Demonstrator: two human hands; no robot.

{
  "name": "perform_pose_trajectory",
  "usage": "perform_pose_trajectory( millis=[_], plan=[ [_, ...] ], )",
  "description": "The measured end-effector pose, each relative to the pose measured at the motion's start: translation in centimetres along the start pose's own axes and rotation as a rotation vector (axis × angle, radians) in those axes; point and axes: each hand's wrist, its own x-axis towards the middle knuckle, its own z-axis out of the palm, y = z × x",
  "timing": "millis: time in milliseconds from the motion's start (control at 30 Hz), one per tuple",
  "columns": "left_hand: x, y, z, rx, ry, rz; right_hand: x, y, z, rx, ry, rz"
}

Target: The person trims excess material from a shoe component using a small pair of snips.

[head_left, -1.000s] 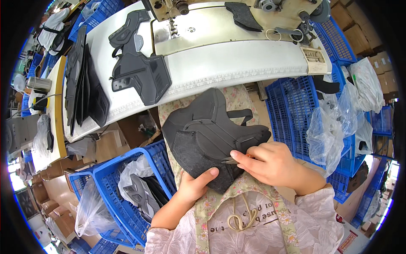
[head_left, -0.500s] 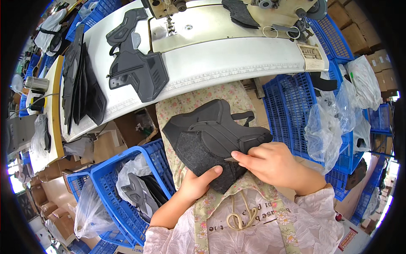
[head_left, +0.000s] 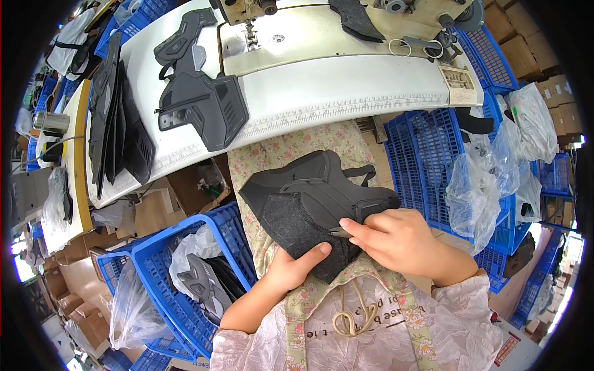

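A dark grey shoe upper (head_left: 322, 191), stitched and partly felt-like, lies over my lap on a floral apron. My left hand (head_left: 297, 267) grips its lower edge, thumb on top and the other fingers hidden underneath. In my right hand (head_left: 396, 238) is a small pointed metal tool (head_left: 338, 232), perhaps thread snips; only its tip shows, against the upper's seam beside my left thumb. A black loop sticks out from the upper's far right side.
Ahead is a white sewing table (head_left: 334, 83) with a sewing machine (head_left: 272, 40). Flat grey shoe pieces (head_left: 201, 105) and a stack of dark pieces (head_left: 117, 123) rest on it. Blue crates stand left (head_left: 167, 297) and right (head_left: 424, 167), some with plastic bags.
The metal tool's tip shows a little more and looks more spread now. The upper has shifted very slightly toward me; both hands keep their hold.
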Motion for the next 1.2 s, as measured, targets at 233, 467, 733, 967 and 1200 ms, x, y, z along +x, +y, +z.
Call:
perform_pose_trajectory(
  millis=[233,467,733,967,1200],
  plan=[
    [0.4,0.0,-0.1,-0.018,-0.029,-0.004,0.0,0.3,0.1,-0.030,-0.028,-0.009],
    [0.6,0.6,0.5,0.139,0.000,0.075,0.2,0.8,0.2,0.030,-0.030,0.008],
    [0.8,0.8,0.7,0.303,0.001,0.197,0.4,0.8,0.0,0.043,-0.004,0.041],
    [1.0,0.1,0.2,0.313,0.008,0.199,0.8,0.6,0.8,-0.002,0.031,0.009],
    [1.0,0.2,0.1,0.312,0.004,0.212,0.7,0.4,1.2,-0.056,0.028,-0.007]
  ],
)
